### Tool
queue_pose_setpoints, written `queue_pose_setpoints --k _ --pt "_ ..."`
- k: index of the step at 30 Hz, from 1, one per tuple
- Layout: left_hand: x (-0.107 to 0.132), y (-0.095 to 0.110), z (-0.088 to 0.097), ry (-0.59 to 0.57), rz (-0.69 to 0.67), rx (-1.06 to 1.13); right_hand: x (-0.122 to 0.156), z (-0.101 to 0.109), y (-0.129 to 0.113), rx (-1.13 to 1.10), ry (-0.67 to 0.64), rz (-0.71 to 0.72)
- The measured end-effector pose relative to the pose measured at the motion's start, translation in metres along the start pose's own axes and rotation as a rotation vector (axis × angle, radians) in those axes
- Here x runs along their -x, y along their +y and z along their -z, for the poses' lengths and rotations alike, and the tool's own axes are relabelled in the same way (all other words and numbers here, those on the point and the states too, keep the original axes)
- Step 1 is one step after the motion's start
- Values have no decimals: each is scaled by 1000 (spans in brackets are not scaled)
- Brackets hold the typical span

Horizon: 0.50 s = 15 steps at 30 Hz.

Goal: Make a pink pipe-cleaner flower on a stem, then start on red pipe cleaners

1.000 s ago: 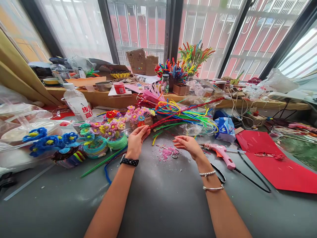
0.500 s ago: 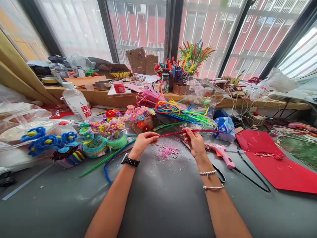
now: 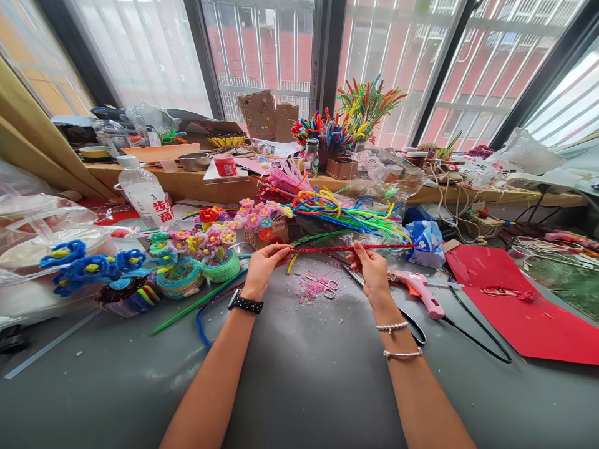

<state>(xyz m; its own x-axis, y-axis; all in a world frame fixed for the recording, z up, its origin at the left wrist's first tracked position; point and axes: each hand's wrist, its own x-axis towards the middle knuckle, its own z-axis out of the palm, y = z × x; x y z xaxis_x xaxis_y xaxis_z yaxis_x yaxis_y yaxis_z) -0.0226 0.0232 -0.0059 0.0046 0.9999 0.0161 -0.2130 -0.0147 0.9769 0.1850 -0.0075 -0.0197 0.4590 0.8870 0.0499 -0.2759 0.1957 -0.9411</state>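
A thin red pipe cleaner (image 3: 322, 249) stretches nearly level between my hands, above the grey table. My left hand (image 3: 266, 265) pinches it at its left part between thumb and fingers. Farther along, my right hand (image 3: 370, 267) pinches it too, and its free end runs on to the right past the fingers. Below the stretched stem lie small scissors (image 3: 329, 288) on a scatter of pink clippings (image 3: 311, 288). A pink glue gun (image 3: 421, 292) rests just right of my right hand, near larger scissors (image 3: 414, 327) partly hidden by my wrist.
Pipe-cleaner flowers in pots (image 3: 180, 274) stand at the left, with a water bottle (image 3: 145, 190) behind them. A pile of coloured pipe cleaners (image 3: 346, 212) lies behind my hands. Red card (image 3: 528, 299) covers the right side, beside the glue gun's black cord (image 3: 482, 343).
My left hand has shifted slightly left along the red pipe cleaner, widening the span between my hands. The pipe cleaner looks straighter; my right hand has hardly moved.
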Motion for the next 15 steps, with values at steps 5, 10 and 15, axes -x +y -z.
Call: queue_pose_setpoints --k 5,10,15 --pt "-3 -4 1 45 -53 -64 1 -1 0 45 -3 13" --pt "-4 -5 2 52 -46 -46 1 -2 -1 22 6 -8" --pt "-7 -9 5 30 -91 -108 -3 2 -2 -125 70 -75"
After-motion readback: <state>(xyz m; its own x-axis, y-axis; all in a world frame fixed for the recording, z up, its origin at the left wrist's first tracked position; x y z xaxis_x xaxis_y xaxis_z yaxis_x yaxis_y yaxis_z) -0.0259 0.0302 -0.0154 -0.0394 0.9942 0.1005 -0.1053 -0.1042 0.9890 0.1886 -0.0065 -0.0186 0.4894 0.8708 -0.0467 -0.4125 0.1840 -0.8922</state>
